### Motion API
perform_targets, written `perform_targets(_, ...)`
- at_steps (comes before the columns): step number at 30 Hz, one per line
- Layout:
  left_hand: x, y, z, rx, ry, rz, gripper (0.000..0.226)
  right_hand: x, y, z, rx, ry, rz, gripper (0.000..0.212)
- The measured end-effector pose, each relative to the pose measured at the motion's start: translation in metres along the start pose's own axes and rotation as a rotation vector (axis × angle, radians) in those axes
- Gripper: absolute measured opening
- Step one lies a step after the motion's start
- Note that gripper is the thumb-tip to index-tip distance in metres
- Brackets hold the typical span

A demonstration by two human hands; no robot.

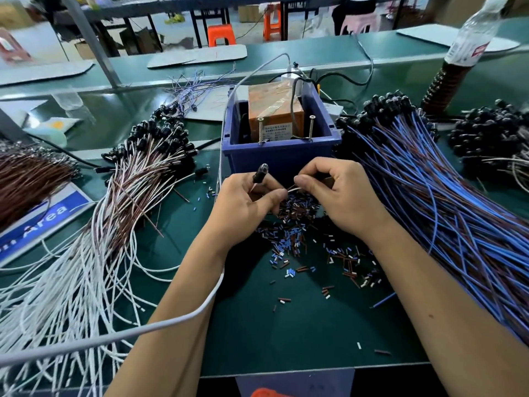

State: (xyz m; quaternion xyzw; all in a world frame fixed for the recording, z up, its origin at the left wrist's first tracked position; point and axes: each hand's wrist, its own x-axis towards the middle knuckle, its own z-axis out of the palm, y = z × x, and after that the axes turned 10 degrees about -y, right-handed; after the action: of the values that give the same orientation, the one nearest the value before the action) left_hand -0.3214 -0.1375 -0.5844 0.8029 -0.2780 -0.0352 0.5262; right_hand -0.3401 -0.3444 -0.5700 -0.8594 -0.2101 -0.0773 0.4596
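Observation:
My left hand point(246, 204) grips a black-tipped connector piece point(260, 172) that sticks up above its fingers. Thin white and brown wires point(292, 189) run from that piece across to my right hand point(340, 193), which pinches them between thumb and fingers. Both hands sit close together just in front of a blue plastic bin point(282, 156) holding an orange box-shaped device point(274, 110). Two screws point(310, 127) stand at the bin's front rim. Under my hands lies a heap of short cut insulation bits point(297, 222) in blue, brown and white.
A fan of white-and-brown leads with black ends point(123, 196) covers the left of the green table point(300, 325). Blue-and-brown leads point(429, 202) cover the right. A grey cable point(171, 322) crosses my left forearm. A plastic bottle point(472, 35) stands at the back right, and a blue-and-white sign point(43, 222) lies left.

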Motion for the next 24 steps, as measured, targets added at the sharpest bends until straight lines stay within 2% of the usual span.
perform_targets(9,-0.001,-0.002,-0.003,-0.019,-0.013,-0.017,0.014,0.001,0.005,0.001,0.007,-0.009,0.02,0.014)
perform_targets(16,-0.006,-0.001,-0.009,-0.128,-0.011,-0.028,0.013,0.001,0.009,-0.012,0.271,0.056,0.093,0.017)
perform_targets(21,-0.006,0.001,-0.007,-0.247,0.008,-0.098,0.016,-0.002,0.009,-0.023,0.517,-0.132,0.127,0.006)
perform_targets(24,-0.004,0.003,-0.008,-0.32,0.057,-0.117,0.016,-0.007,0.011,-0.033,0.732,-0.326,0.101,0.015)
